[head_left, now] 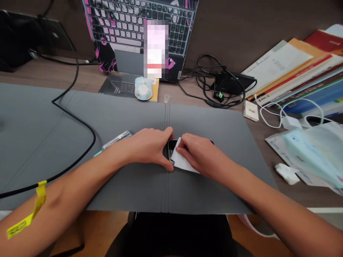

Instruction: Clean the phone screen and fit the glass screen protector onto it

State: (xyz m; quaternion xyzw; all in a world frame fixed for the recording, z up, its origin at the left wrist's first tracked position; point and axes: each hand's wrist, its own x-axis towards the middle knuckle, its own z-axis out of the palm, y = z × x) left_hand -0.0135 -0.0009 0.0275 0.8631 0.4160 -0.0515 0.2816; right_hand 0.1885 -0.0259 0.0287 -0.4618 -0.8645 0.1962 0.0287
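A dark-screened smartphone (172, 145) lies flat on the grey desk mat (128, 189), mostly hidden under my right hand. My left hand (152, 145) holds its left end, thumb on the near edge and fingers at the far edge. Pinched in my right hand (197, 151) is a white wipe (183, 164), pressed against the phone's screen. Just behind my left wrist rests a flat clear-and-silver item (117, 140) with a light blue end, partly covered by the arm.
An open laptop (125, 32) leans at the back, a blurred-out patch before it. A light blue mouse (143, 88) and small clear cup (166, 98) stand nearer. Black cable (89, 126) crosses the left side. Books (297, 71), plastic packets (308, 153) and crumpled tissue (287, 174) lie right.
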